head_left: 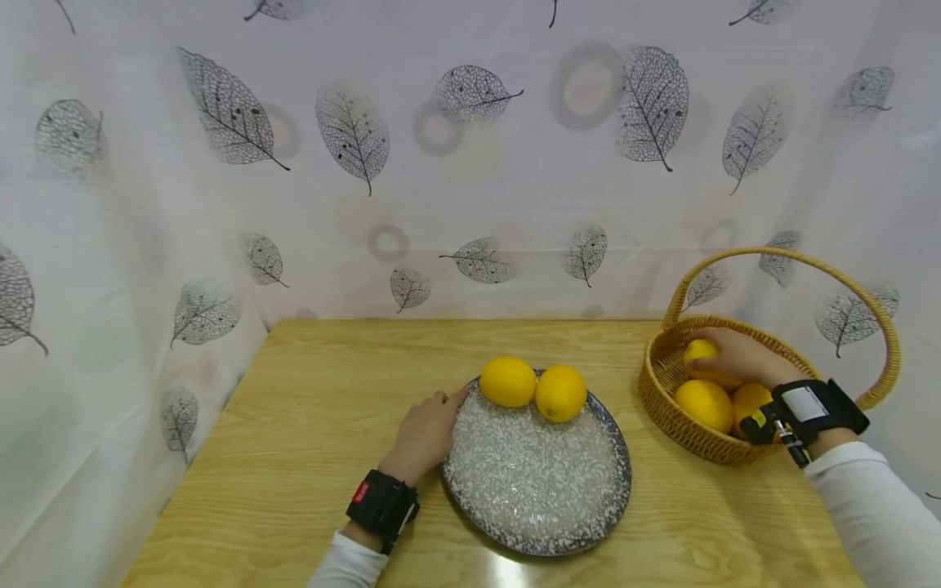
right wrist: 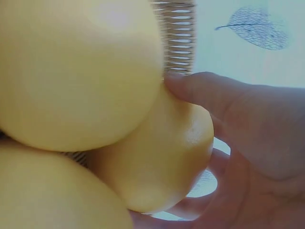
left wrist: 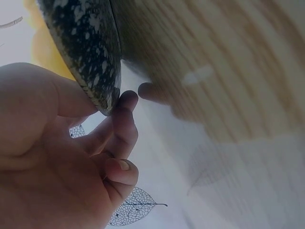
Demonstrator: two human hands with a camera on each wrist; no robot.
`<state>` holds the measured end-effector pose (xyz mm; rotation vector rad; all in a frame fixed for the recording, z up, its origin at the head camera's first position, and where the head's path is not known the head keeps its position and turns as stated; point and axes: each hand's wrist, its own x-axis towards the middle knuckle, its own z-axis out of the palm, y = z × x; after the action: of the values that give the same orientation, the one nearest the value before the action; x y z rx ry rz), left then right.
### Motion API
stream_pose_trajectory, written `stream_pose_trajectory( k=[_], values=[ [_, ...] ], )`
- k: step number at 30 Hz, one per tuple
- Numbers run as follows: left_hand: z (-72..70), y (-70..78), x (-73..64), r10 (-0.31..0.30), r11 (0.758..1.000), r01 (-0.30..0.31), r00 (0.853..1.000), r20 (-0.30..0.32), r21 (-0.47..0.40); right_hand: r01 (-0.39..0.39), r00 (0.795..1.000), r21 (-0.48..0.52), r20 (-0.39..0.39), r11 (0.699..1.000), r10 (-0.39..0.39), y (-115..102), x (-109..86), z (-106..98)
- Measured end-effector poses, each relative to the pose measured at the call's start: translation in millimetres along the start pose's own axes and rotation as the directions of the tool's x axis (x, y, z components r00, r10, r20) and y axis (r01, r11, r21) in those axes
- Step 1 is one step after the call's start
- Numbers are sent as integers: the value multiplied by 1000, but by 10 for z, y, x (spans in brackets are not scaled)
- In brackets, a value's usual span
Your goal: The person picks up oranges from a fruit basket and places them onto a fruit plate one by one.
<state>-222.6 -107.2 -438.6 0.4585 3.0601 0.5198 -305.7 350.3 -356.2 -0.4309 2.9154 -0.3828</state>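
Observation:
My left hand (head_left: 422,441) holds the left rim of a round, speckled grey plate (head_left: 537,482); in the left wrist view, thumb and fingers lie on either side of the dark plate edge (left wrist: 90,52). Two lemons, one left (head_left: 508,381) and one right (head_left: 561,394), rest side by side at the plate's far rim. Inside a wicker basket (head_left: 657,404), my right hand (head_left: 742,357) grips a lemon (right wrist: 167,157), thumb on one side and fingers curled round the other. Two more lemons, a nearer one (head_left: 703,406) and one by the wrist (head_left: 751,402), sit against it.
The basket's tall arched handle (head_left: 794,253) rises over my right forearm. Everything stands on a light wooden table (head_left: 323,384). A white curtain with leaf prints (head_left: 470,196) hangs behind the table and along its sides.

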Motion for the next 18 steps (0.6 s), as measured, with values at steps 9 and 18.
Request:
stream_pose_trajectory(
  k=[9, 18],
  values=[
    [36, -29, 7, 24, 1000, -24, 1000, -10, -18, 18, 1000, 37, -19, 999, -17, -111, -56, -67],
    [19, -23, 3, 23, 1000, -23, 1000, -17, -1, 24, 997, 69, -74, 997, -18, -233, -82, -102]
  ],
)
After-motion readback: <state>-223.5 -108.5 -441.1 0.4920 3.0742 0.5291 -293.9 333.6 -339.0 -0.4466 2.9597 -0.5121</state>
